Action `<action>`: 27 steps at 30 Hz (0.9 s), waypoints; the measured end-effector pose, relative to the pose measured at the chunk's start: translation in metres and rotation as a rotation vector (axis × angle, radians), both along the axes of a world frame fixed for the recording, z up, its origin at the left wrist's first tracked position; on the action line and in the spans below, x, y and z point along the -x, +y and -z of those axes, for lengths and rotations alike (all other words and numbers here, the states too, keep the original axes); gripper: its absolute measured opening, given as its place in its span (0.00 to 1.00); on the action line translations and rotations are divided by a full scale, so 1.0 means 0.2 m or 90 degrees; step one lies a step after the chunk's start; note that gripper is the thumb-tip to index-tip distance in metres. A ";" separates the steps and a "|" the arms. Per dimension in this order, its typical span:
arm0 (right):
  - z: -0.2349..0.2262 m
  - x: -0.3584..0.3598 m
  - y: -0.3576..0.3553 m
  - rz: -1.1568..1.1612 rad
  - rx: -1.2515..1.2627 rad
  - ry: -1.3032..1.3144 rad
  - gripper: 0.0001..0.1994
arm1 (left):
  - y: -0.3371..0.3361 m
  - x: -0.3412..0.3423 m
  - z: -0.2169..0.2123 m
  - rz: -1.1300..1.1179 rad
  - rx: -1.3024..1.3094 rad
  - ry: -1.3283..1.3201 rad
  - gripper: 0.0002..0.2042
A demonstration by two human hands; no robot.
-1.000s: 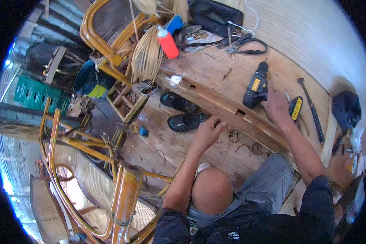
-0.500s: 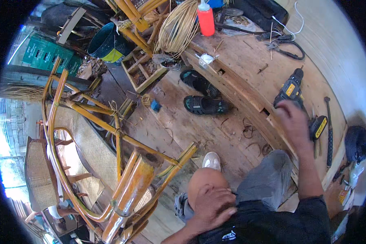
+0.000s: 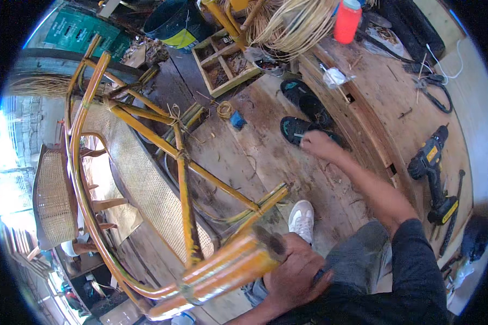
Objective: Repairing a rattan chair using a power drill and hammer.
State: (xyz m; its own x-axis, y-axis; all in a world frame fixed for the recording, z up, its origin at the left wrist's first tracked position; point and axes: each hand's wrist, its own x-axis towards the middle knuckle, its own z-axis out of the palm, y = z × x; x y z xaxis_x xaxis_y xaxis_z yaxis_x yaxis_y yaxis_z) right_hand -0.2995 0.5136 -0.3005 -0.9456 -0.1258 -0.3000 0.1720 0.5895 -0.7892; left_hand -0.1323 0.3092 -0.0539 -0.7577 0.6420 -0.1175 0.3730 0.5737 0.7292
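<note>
The right hand (image 3: 321, 145) was held out over the wooden floor (image 3: 255, 141), its fingers curled together at the lower of two dark sandals (image 3: 291, 125); whether anything was pinched between the fingertips could not be told. The left hand (image 3: 298, 268) was seen low in the view, its fingers bent, just beside the end of a glossy yellow-brown cane frame (image 3: 228, 264); whether the frame or anything else was gripped could not be told. The sandals were set side by side near a notched wooden beam (image 3: 371, 122), the lower one partly covered by the right hand. Beyond the beam, a black-and-yellow power drill (image 3: 434, 170) was seen beside a long dark rod (image 3: 453, 216). A red bottle (image 3: 347, 24) was placed near bundled pale cane strips (image 3: 290, 27)
</note>
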 end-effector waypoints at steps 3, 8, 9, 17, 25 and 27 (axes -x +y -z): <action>-0.06 0.32 0.00 -0.037 -0.069 0.052 0.12 | 0.03 0.14 -0.05 -0.036 0.032 -0.045 0.11; -0.14 0.67 -0.03 0.025 -0.220 -0.085 0.10 | -0.01 0.38 -0.22 -0.173 -0.004 -0.160 0.10; -0.14 0.70 -0.04 0.062 -0.251 -0.161 0.10 | -0.01 0.39 -0.24 -0.177 -0.041 -0.232 0.10; 0.06 1.02 0.00 -0.002 -0.285 -0.092 0.10 | -0.02 0.28 -0.06 -0.218 0.128 -0.230 0.08; 0.34 1.40 -0.01 -0.143 -0.277 -0.019 0.13 | -0.02 0.38 -0.04 -0.337 0.073 -0.308 0.06; 0.40 1.54 0.06 -0.346 -0.343 0.052 0.12 | -0.03 0.40 -0.02 -0.364 0.105 -0.307 0.06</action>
State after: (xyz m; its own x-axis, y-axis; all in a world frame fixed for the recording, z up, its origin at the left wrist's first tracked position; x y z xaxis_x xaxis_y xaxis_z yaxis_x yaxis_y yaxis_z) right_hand -0.6081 0.5251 -0.3809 -0.8144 -0.4352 -0.3840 -0.2981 0.8814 -0.3665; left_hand -0.2117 0.3028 -0.0492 -0.8072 0.1107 -0.5797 -0.3527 0.6972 0.6241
